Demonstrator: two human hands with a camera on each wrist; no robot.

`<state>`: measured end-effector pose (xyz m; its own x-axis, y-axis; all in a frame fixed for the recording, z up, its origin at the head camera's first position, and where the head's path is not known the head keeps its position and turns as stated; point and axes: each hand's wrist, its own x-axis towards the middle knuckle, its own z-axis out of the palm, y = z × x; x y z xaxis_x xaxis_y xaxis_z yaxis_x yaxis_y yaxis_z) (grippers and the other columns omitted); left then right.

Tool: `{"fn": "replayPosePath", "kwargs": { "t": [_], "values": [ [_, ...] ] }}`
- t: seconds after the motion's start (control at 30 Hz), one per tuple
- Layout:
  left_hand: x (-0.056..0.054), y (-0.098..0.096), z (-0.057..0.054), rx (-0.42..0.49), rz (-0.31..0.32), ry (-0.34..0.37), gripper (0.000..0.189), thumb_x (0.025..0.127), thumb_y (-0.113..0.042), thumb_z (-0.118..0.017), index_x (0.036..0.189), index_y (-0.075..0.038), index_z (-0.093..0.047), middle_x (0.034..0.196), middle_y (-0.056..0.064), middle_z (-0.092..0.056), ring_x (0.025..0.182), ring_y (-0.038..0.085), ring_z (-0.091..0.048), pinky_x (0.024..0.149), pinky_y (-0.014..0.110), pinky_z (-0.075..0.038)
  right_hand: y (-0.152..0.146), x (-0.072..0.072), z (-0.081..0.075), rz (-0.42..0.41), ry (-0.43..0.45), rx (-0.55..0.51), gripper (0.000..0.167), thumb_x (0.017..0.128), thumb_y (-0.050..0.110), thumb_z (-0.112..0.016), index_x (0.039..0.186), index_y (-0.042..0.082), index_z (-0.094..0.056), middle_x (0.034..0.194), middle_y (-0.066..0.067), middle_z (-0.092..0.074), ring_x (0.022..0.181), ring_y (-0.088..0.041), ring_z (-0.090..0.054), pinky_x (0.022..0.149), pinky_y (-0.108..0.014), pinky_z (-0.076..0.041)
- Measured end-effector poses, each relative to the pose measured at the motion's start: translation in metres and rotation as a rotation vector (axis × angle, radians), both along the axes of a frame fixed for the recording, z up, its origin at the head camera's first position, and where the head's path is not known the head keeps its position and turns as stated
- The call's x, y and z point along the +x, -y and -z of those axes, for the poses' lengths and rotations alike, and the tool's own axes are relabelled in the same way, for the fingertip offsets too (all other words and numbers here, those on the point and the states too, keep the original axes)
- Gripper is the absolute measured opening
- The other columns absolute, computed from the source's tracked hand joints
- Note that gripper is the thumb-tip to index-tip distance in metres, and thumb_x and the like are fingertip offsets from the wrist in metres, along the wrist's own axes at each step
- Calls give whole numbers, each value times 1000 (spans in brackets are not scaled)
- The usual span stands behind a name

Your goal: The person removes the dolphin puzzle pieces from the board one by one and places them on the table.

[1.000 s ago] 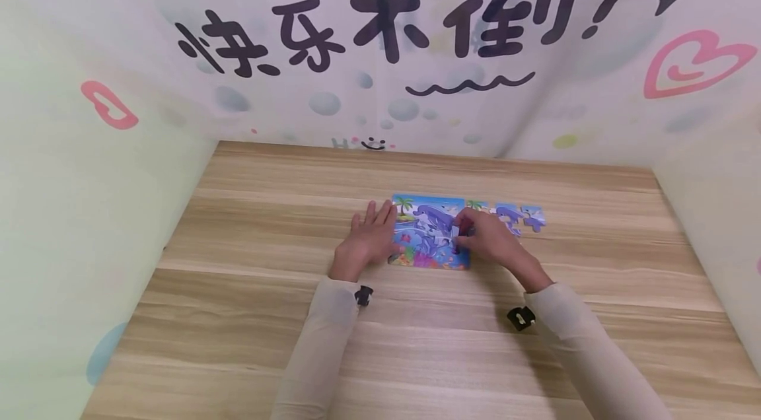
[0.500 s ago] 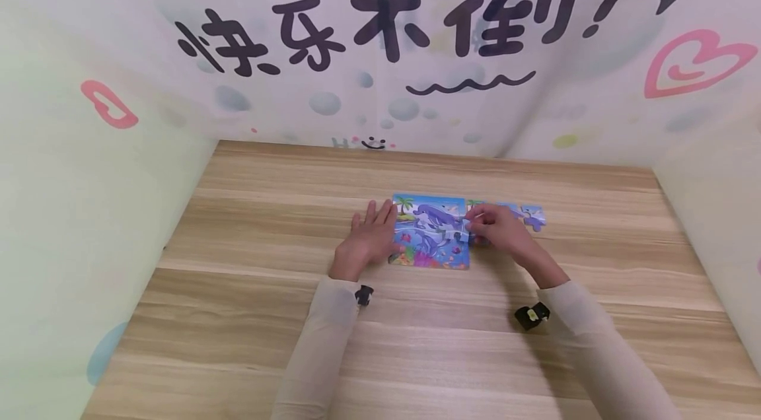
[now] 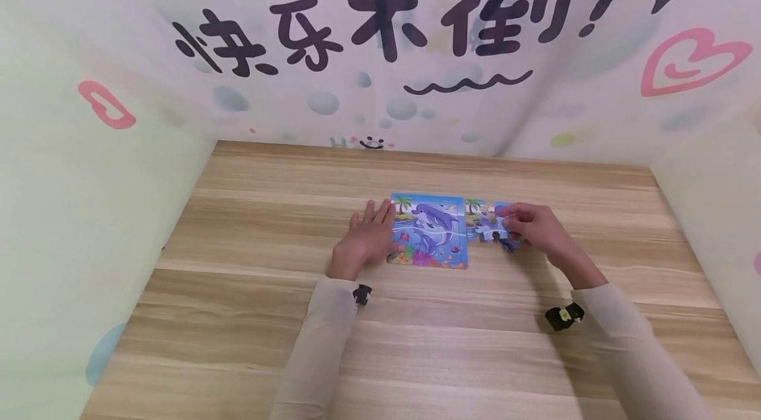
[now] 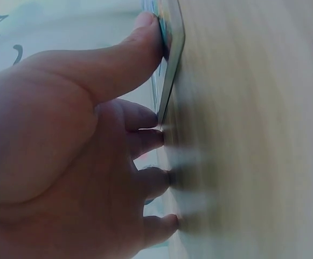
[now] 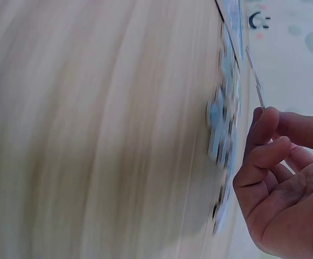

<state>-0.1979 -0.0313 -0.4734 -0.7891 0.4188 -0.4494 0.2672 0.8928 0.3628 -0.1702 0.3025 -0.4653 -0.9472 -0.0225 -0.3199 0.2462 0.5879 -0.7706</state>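
Wood-grain table (image 3: 250, 314) | right hand (image 3: 540, 228) pinches jigsaw piece (image 3: 489, 229); left hand (image 3: 364, 240) splayed, dolphin board's (image 3: 429, 228) 9 o'clock | I'd guess light, stiff: edge-grip

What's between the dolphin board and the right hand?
In the head view, loose puzzle pieces lie there on the table, along with the piece that the right hand pinches.

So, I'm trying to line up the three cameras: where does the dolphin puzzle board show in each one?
Head: the dolphin puzzle board lies just below and right of centre, beside the left hand.
Left wrist: dolphin puzzle board at the top, right of centre, nearly edge-on.
Right wrist: dolphin puzzle board cut off by the top edge, right of centre.
Shared landmark: the wood-grain tabletop.
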Motion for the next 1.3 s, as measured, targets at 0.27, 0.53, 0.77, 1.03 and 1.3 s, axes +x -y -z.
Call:
{"fn": "replayPosePath", "kwargs": {
  "t": [0.27,0.53,0.77,1.03,1.3],
  "values": [
    [-2,8,-3,47,37,37,91,97,-46,-58,161,-15,-2,168,4,9,152,30,15,122,56,3,-29,7,3,32,14,33,32,101,16,-56,127,-3,-60,87,-3,-65,76,-13,-58,59,-29,-48],
    [-4,14,-4,79,57,76,114,80,-37,-82,161,-15,-3,168,3,9,152,29,16,123,52,6,-50,14,7,64,53,55,35,102,20,-56,128,-3,-59,83,-1,-64,74,-12,-56,59,-28,-46],
    [-3,12,-4,76,44,54,115,79,-35,-83,161,-13,-6,168,5,5,153,31,13,123,54,4,-65,17,12,81,82,75,38,102,22,-56,131,-2,-58,85,0,-63,75,-12,-55,60,-27,-46],
    [-4,12,-2,70,43,53,115,79,-36,-83,161,-14,-5,168,5,6,153,30,14,123,54,4,-75,20,13,80,115,81,42,102,27,-55,134,-1,-56,86,2,-63,76,-12,-55,61,-28,-45],
    [-3,12,-3,81,48,58,115,79,-36,-83,161,-13,-5,168,5,7,152,30,15,123,54,5,-78,19,13,78,129,89,42,103,27,-55,134,-1,-56,87,3,-62,76,-11,-54,61,-27,-45]
  ]
}}
